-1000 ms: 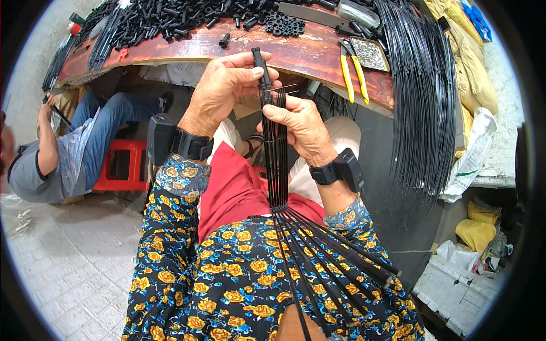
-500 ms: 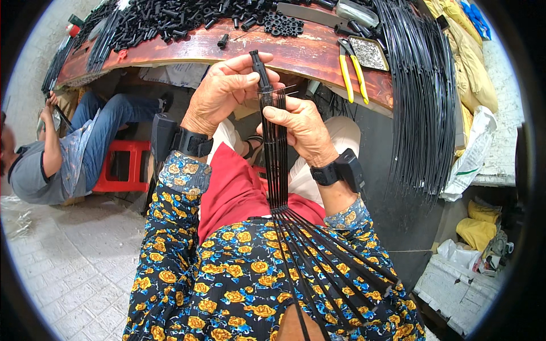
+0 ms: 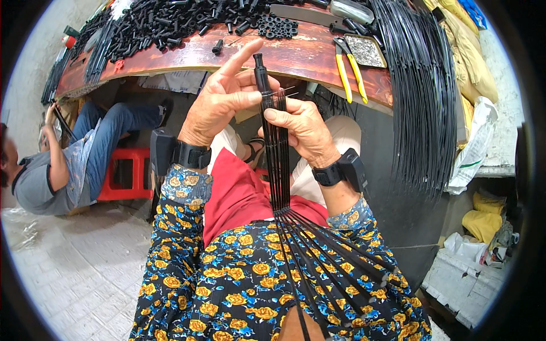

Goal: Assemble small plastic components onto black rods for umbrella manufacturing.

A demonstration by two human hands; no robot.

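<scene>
A bundle of thin black rods (image 3: 277,165) stands upright over my lap, joined at the top in a small black plastic hub (image 3: 261,71) and fanning out below across my flowered clothes. My left hand (image 3: 224,99) pinches the rods just under the hub, index finger stretched up. My right hand (image 3: 304,131) grips the bundle a little lower from the right. Both wrists wear black bands.
A curved wooden bench (image 3: 296,57) ahead carries a heap of black plastic parts (image 3: 165,23), small black rings (image 3: 278,27), yellow-handled pliers (image 3: 348,71) and a hanging sheaf of long black rods (image 3: 424,96). Another person (image 3: 51,170) sits at left by a red stool (image 3: 122,173).
Both hands have stayed on the bundle, shifting only slightly. My left index finger now points up more beside the hub.
</scene>
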